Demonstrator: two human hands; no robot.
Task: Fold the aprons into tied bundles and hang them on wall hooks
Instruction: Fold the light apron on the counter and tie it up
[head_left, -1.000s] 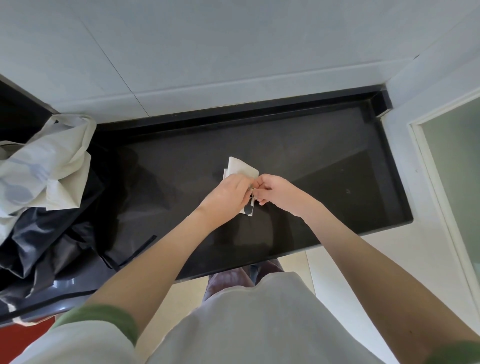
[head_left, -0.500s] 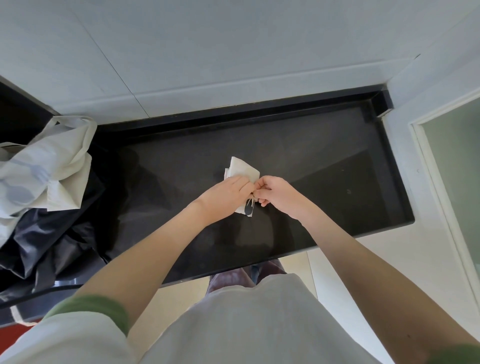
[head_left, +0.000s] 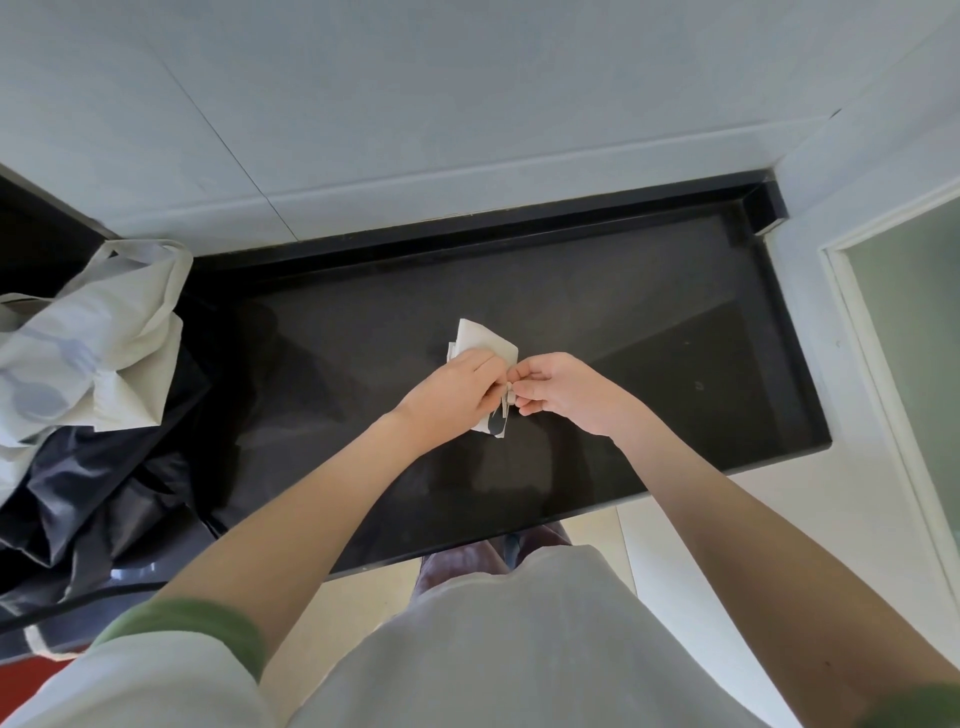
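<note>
The small apron bundle (head_left: 483, 340) is white and folded up tight into a little packet. It sits near the middle of the black table (head_left: 675, 322), under the two hands. One folded corner sticks out at the top, past the knuckles. At the bottom edge a dark blue print (head_left: 496, 425) peeks out. Most of it is hidden, so it is too little to read or name.

The left hand (head_left: 452, 395) lies over the bundle. Its fingers (head_left: 483, 364) are curled down and hold the bundle. The right hand (head_left: 566, 392) is just beside it. Its fingers (head_left: 522, 371) pinch a thin white string (head_left: 508, 397) that comes off the bundle. The two hands almost touch at the string.

At the left end of the table is a pile of more aprons. A white apron (head_left: 104, 343) lies on top, loose and crumpled, with a loop strap (head_left: 140, 249) sticking up. Pale blue shapes like a spoon and a fork show on its cloth. Under it is a black apron (head_left: 88, 499), shiny and wrinkled.

Behind the table is a pale wall (head_left: 467, 104). The person wears a white shirt (head_left: 493, 649) with a green cuff (head_left: 197, 618).
</note>
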